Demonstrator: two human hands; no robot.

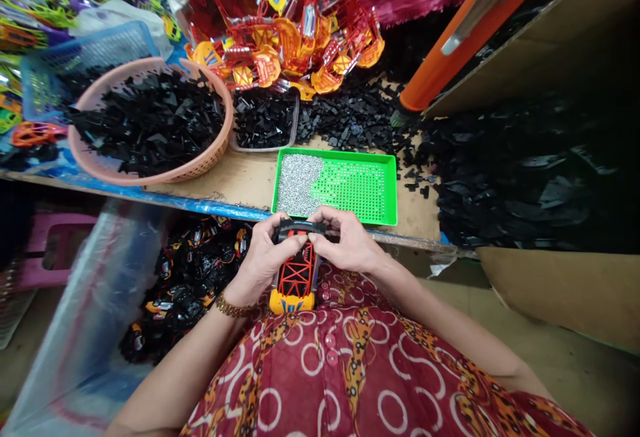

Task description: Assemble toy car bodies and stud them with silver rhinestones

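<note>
Close to my body, both hands grip a toy car body (296,274) with an orange end, a red lattice frame and a black piece (303,226) across its far end. My left hand (267,250) wraps the left side, its thumb pressing near the black piece. From the right, my right hand (347,240) closes on the same end, its thumb meeting the left one. The fingers hide part of that end. Just beyond the hands lies a green tray (390,218) with many tiny silvery pieces (299,184) heaped at its left side.
A pink basket (75,137) of black plastic parts stands at left, beside a clear container (295,124) of similar parts. Orange car bodies (300,37) spill from a sack behind. An orange tool (445,44) leans at right. Below left, a lined bin (195,277) holds toy cars.
</note>
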